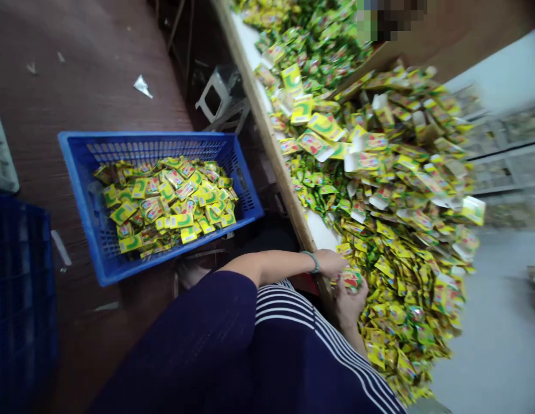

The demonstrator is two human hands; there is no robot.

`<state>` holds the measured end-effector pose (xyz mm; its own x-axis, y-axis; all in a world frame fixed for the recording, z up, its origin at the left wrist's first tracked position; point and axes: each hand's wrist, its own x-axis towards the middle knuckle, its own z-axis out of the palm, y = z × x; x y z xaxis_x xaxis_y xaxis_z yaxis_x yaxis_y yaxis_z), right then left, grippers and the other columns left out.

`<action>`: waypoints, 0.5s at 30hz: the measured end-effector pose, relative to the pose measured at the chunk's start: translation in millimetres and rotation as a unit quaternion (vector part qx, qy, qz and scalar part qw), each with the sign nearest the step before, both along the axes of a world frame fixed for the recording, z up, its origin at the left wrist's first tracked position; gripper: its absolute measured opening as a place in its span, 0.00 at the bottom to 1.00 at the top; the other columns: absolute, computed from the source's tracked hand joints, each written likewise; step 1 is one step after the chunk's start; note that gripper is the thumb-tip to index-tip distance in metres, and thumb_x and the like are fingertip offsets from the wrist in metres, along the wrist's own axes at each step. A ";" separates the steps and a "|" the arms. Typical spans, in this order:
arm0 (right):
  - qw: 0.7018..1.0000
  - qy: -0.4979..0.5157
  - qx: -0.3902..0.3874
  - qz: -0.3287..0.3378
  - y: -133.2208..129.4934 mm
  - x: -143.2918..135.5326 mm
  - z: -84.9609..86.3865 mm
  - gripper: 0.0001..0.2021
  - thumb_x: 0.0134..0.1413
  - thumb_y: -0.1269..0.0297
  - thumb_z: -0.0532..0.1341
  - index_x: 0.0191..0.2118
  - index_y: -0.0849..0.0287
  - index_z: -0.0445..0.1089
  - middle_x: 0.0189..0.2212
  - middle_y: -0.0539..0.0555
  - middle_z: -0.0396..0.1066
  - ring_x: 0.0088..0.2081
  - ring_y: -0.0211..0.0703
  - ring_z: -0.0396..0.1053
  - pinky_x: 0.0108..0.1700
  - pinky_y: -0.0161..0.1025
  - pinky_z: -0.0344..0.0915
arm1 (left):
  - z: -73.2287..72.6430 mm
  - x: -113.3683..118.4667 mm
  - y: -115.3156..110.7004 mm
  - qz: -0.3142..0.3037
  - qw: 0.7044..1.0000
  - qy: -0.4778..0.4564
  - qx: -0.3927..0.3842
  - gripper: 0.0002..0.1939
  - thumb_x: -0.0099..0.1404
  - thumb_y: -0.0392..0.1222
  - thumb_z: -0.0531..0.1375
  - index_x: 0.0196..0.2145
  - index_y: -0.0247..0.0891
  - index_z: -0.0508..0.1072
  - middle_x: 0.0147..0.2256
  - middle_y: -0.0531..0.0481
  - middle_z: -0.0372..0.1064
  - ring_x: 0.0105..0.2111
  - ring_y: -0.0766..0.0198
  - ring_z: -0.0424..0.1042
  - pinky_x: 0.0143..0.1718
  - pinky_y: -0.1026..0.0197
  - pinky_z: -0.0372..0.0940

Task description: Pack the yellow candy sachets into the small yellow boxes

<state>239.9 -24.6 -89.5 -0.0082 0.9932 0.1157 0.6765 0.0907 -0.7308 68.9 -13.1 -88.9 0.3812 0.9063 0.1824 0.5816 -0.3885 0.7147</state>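
Note:
My right hand (351, 300) holds a small yellow, green and red carton (352, 279) at the table's near edge, its fingers around the lower side. Close above the carton is my left hand (332, 262), with a bracelet (313, 262) at the wrist. Its fingers are curled; what they hold, if anything, is hidden. Beside both hands spreads a heap of small yellow and green sachets (388, 265). Farther up, cartons (366, 161), some with white flaps open, are piled over the sachets.
A blue basket (80, 210) of filled-looking yellow cartons (172, 195) stands left of the table's wooden edge (274, 146). A white stool (216, 95) is under the table. Blue crates (21, 287) are at far left. Paper scraps (142, 86) lie on the floor.

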 end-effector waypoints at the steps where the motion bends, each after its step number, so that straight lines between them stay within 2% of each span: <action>1: 1.000 0.012 -0.004 0.008 0.2 -1.2 -0.3 0.39 0.38 0.38 0.66 0.55 0.49 0.55 0.40 0.58 0.71 0.38 0.52 0.74 0.36 0.48 0.73 | 1.1 -1.8 -0.2 0.000 1.000 0.008 -0.005 0.19 0.66 0.45 0.57 0.51 0.33 0.72 0.44 0.34 0.76 0.43 0.50 0.76 0.35 0.58 0.66; 4: 0.998 0.046 -0.003 0.032 2.0 -5.1 -0.4 0.41 0.39 0.38 0.66 0.57 0.53 0.58 0.42 0.59 0.73 0.40 0.52 0.74 0.40 0.48 0.73 | 4.0 -6.0 1.4 0.009 1.000 0.020 -0.019 0.25 0.66 0.48 0.56 0.59 0.39 0.66 0.45 0.38 0.76 0.44 0.50 0.76 0.37 0.58 0.67; 7: 0.998 0.044 0.022 0.032 3.7 -6.0 -0.8 0.42 0.43 0.38 0.64 0.60 0.58 0.59 0.41 0.59 0.74 0.38 0.49 0.74 0.42 0.46 0.72 | 5.7 -6.0 4.7 0.027 0.999 0.027 -0.033 0.31 0.65 0.48 0.57 0.65 0.44 0.60 0.47 0.40 0.76 0.46 0.51 0.76 0.41 0.59 0.67; 11: 0.999 0.019 0.036 0.023 4.0 -2.5 -3.4 0.42 0.48 0.39 0.61 0.63 0.61 0.57 0.37 0.58 0.76 0.33 0.46 0.73 0.38 0.42 0.71 | 6.2 -1.7 8.4 0.030 0.997 0.042 -0.050 0.35 0.65 0.49 0.58 0.68 0.45 0.55 0.49 0.40 0.75 0.49 0.52 0.75 0.44 0.59 0.66; 15: 0.999 -0.005 0.052 0.014 5.2 0.6 -6.1 0.40 0.50 0.40 0.60 0.64 0.60 0.59 0.36 0.58 0.75 0.31 0.45 0.72 0.37 0.41 0.69 | 5.7 1.6 11.5 0.033 0.997 0.053 -0.053 0.36 0.65 0.52 0.57 0.68 0.45 0.55 0.50 0.38 0.75 0.49 0.50 0.74 0.45 0.57 0.66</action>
<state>240.6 -19.4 -95.6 -0.0381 0.9751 0.2184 0.6796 0.1855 -0.7098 70.5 -1.6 -83.1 0.3321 0.9421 0.0453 0.6779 -0.2718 0.6830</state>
